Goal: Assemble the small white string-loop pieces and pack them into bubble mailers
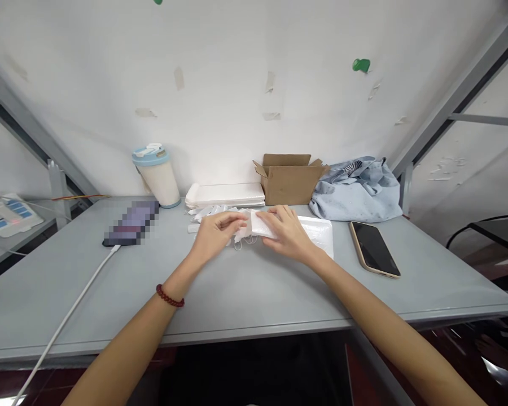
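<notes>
Both my hands meet over a small white item with thin loops [249, 226], perhaps a face mask, at the middle of the grey table [245, 293]. My left hand [217, 232], with a red bead bracelet at the wrist, pinches its left end with curled fingers. My right hand [284, 231] lies on its right part, fingers pressed together over it. A clear white packet [319, 232] lies under and to the right of my right hand. More white pieces [207, 213] lie just behind my hands.
Along the wall stand a white cup with a blue lid [156, 176], a flat white stack [225, 195], an open cardboard box [288, 179] and a bundled blue cloth [356, 190]. A dark phone [374, 248] lies right; a phone on a white cable [130, 224] lies left.
</notes>
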A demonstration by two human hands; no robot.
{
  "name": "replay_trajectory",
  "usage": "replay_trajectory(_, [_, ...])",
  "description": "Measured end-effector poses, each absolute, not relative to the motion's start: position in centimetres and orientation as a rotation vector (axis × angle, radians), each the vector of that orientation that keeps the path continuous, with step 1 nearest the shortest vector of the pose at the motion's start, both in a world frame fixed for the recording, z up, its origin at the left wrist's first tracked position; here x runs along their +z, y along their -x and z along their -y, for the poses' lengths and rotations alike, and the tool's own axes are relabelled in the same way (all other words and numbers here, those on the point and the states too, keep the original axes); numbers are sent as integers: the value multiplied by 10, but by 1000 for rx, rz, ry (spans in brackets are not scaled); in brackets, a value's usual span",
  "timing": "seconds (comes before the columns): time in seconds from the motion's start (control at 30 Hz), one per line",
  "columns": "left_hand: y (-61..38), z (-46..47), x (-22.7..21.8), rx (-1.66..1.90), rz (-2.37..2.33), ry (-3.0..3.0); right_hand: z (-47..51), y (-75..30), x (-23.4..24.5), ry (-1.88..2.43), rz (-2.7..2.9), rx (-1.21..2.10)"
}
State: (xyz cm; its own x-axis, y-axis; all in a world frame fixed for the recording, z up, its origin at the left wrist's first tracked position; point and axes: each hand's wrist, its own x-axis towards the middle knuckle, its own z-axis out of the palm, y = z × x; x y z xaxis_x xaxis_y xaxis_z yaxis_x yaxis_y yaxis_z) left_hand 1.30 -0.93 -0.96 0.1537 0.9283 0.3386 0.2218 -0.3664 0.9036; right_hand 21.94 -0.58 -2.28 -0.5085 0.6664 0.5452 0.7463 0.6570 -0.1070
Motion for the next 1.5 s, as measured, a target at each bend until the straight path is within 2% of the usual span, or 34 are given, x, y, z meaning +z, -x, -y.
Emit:
replay_trajectory(0.13, [8, -5, -7, 1437, -1513, -1693, -1, -229, -20, 1170, 2256, -204])
replay_trajectory(0.23, [22, -17, -15, 1234, -1768, -1874, -5, -234, -21, 1208, 2222, -227])
replay_trajectory(0.4, [25, -26, -34, 935, -1865, -2125, -8, -236, -23, 1232, 2219, -241])
replay_trajectory(0.57, [24, -25, -31, 991, -1862, -2075, -9, -236, -24, 1245, 2235, -240])
replay_trajectory(0.83, [25, -17, -10, 1383, -1590, -1792, -7, -234, -22, 1267, 2277, -185])
replay_trajectory(1.1, [12, -5, -6, 1229, -1382, -2026, -4, -231, -24, 1242, 2322, -178])
replay_trajectory(1.33, [-6, 5, -11, 1285, -1390, -2314, 5, -219, -28, 1078, 2354, -214])
replay_trajectory(1.5, [-14, 12, -12, 1277, -1301, -2225, 10, -213, -27, 1044, 2359, -209])
